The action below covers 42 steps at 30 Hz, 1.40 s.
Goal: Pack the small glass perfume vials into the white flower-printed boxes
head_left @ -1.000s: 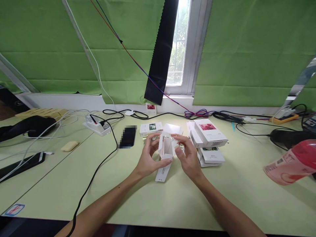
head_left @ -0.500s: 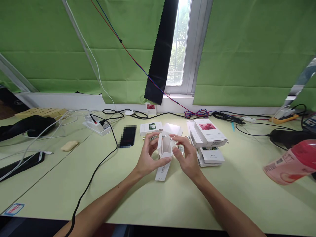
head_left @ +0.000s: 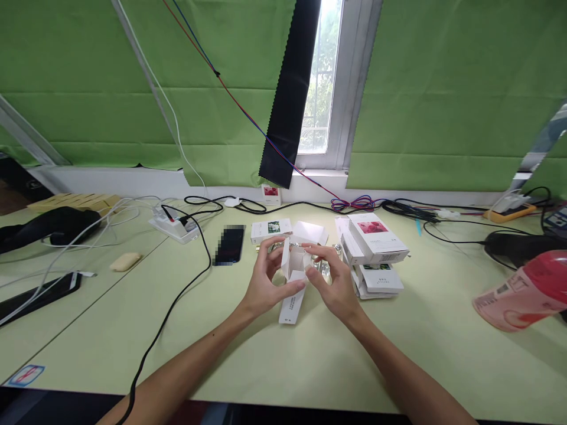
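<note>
A small white cardboard box (head_left: 292, 300) with its top flaps spread stands tilted between my hands; its near flap hangs down toward me. My left hand (head_left: 267, 277) wraps round the box's left side, thumb across the near face. On the right rim, the fingers and thumb of my right hand (head_left: 332, 276) pinch the edge. Just behind my hands lie shiny glass-like items (head_left: 325, 268), mostly covered. A flat white box with a green-and-white picture (head_left: 270, 229) lies beyond my left hand. To the right is a stack of white boxes (head_left: 378, 242), the top one with a red picture.
A phone (head_left: 229, 245) lies left of my hands. Further left are a power strip (head_left: 175, 227), cables and a beige rounded object (head_left: 126, 261). A black cable (head_left: 166, 316) runs over the table past my left arm. At right stands a pink container (head_left: 522, 292).
The fingers of my right hand have shifted slightly left along the box's rim. My left hand keeps its grip, and the other things have stayed put.
</note>
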Motion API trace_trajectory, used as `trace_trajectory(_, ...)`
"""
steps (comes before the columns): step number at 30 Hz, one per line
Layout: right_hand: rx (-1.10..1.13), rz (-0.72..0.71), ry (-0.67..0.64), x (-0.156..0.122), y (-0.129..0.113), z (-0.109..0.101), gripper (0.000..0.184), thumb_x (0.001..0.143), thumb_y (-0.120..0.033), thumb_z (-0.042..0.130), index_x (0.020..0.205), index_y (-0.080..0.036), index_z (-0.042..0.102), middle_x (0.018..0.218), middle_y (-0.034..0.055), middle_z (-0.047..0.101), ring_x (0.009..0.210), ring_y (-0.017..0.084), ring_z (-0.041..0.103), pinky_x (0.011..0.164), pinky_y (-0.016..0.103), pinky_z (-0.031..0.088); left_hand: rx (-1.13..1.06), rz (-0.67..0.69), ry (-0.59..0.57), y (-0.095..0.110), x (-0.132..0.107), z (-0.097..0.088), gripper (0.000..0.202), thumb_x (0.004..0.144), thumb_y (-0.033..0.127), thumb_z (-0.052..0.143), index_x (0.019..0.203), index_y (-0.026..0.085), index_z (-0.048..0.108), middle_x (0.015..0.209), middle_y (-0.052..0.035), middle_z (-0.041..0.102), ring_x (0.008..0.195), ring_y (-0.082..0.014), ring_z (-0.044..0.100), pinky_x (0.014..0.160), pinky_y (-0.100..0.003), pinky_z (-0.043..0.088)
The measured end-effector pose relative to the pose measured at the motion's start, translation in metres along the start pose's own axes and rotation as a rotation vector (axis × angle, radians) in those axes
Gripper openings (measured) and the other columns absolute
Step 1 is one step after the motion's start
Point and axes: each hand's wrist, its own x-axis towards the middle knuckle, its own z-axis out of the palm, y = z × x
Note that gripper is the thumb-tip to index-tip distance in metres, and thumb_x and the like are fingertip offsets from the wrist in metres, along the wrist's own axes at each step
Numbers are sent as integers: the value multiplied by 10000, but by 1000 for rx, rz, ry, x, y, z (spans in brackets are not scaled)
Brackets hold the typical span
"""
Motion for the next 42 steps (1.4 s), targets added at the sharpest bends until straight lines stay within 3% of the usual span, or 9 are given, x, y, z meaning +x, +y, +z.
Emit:
trace_trajectory(18,21,7,-3,1,0,0,274,918,-408,687,1171,-303,663,1254,54,703,1154,270,611,865,432,494,-2,7,5,-1,0,-1,756,715,312,871,1310,307,405,1228,-72,689,1071,-254,678,916,-369,504)
trace_trajectory(31,-1,19,-22,1,-2,1,318,923,-373,661,1226,-276,649,1279,54,683,1101,245,588,875,402,486,-47,-39,-57,0,-2,3,830,739,290,860,1364,332,315,1336,-79,626,1139,-233,648,957,-358,512)
trace_trajectory(42,-25,-11,-47,0,-1,0,337,927,-379,642,1245,-268,634,1291,66,675,1160,262,575,879,404,489,53,41,-63,-4,-3,2,863,716,276,879,1385,347,337,1378,-78,537,1239,-249,582,1020,-395,502)
